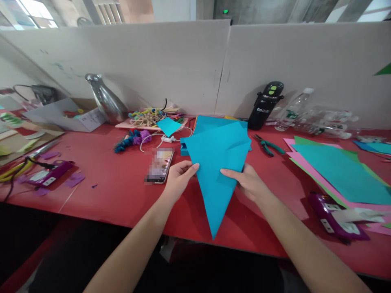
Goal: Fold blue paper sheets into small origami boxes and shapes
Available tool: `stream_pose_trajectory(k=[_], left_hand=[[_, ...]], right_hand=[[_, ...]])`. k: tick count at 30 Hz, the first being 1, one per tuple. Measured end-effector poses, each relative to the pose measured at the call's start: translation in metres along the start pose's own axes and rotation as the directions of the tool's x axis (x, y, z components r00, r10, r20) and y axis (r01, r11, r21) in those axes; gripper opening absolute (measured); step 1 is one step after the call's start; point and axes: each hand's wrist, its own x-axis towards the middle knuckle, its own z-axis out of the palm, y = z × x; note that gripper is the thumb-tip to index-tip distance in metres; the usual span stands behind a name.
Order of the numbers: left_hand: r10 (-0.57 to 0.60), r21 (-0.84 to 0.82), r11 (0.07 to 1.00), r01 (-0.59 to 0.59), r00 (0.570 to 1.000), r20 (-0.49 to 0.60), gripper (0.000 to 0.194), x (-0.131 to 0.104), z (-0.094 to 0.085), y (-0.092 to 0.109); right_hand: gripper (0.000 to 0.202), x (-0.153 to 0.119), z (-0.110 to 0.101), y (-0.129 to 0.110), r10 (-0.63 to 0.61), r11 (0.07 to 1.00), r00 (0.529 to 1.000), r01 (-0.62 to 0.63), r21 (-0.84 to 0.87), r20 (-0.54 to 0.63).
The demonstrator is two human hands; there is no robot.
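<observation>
Between my hands is a blue sheet of paper (218,162), folded into a long pointed shape with its tip toward me. It is raised above the red table. My left hand (181,176) pinches its left edge, thumb on top. On the right edge, my right hand (249,181) grips it with the thumb lying on the front and the fingers behind. More blue paper (210,123) lies behind the folded sheet, partly covered by it. A phone (160,166) with a blurred screen rests on the table beside my left hand.
Pliers (270,145), a black bottle (265,106) and stacked coloured paper (339,171) are on the right, near a purple glue gun (332,219). Leftward stand a metal jug (105,99) and a box (71,116); another purple device (50,174) lies near. A white partition (137,65) closes the back.
</observation>
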Motion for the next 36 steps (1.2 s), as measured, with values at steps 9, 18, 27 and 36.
stream_pose_trajectory(k=[9, 18, 27, 36], left_hand=[[0.016, -0.011, 1.0, -0.015, 1.0, 0.027, 0.027, 0.0009, -0.0022, -0.0027], [0.001, -0.019, 1.0, 0.0, 1.0, 0.023, 0.026, 0.0011, -0.0021, -0.0019], [-0.004, -0.007, 1.0, 0.004, 1.0, 0.021, 0.029, 0.0009, -0.0021, -0.0018], [0.2, 0.136, 0.976, -0.169, 0.943, -0.267, 0.021, 0.001, -0.0025, 0.0012]], right_hand=[[0.059, -0.0004, 0.0036, -0.0012, 0.001, 1.0, 0.999, 0.0, 0.005, -0.04], [0.059, -0.0019, 0.0038, -0.0038, 0.004, 1.0, 1.0, -0.004, 0.012, -0.025], [0.057, 0.0006, -0.0005, -0.0026, -0.01, 1.0, 1.0, 0.01, -0.007, 0.011], [0.069, -0.004, 0.0045, 0.0009, 0.05, 0.999, 0.993, -0.05, -0.005, 0.106]])
